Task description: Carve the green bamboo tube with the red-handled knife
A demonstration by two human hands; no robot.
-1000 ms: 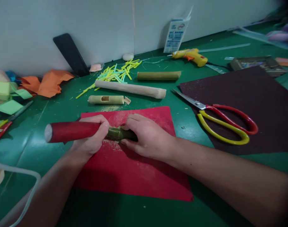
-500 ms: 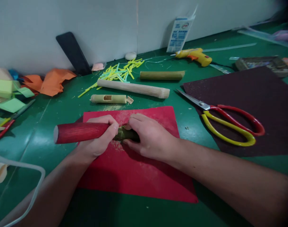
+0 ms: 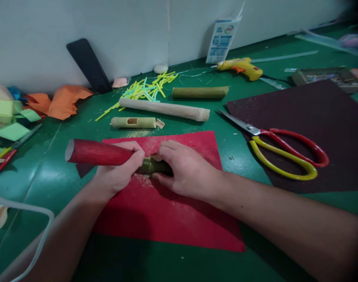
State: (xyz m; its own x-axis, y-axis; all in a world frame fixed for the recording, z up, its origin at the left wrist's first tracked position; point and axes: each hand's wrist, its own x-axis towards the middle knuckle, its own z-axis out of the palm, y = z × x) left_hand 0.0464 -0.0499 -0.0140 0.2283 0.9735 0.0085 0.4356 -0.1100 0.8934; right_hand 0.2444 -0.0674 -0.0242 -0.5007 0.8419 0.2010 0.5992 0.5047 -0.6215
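Note:
My left hand [image 3: 122, 168] is closed round the thick red handle [image 3: 98, 152] of a tool. The handle's pale butt end points left, and the tool's working end is hidden by my fingers. Right beside it, my right hand [image 3: 186, 168] grips a short green bamboo piece [image 3: 149, 166], pressing it on a red sheet [image 3: 167, 219]. Pale shavings and dust lie around the bamboo. Behind the sheet is a bamboo tube with a rectangular cut-out [image 3: 146, 122], a small chip at its right end.
Farther back lie a pale stick [image 3: 167, 109], another green bamboo tube [image 3: 199, 93] and yellow straw bits [image 3: 140, 92]. At right, scissors [image 3: 249, 128] rest partly on a dark sheet [image 3: 299, 105]. A yellow glue gun [image 3: 243, 68] is behind; a black phone [image 3: 89, 64] leans on the wall.
The red handle's butt end dips slightly, shifts right, then rises, as my left hand works against the bamboo. My right hand keeps its grip. The view drifts a little.

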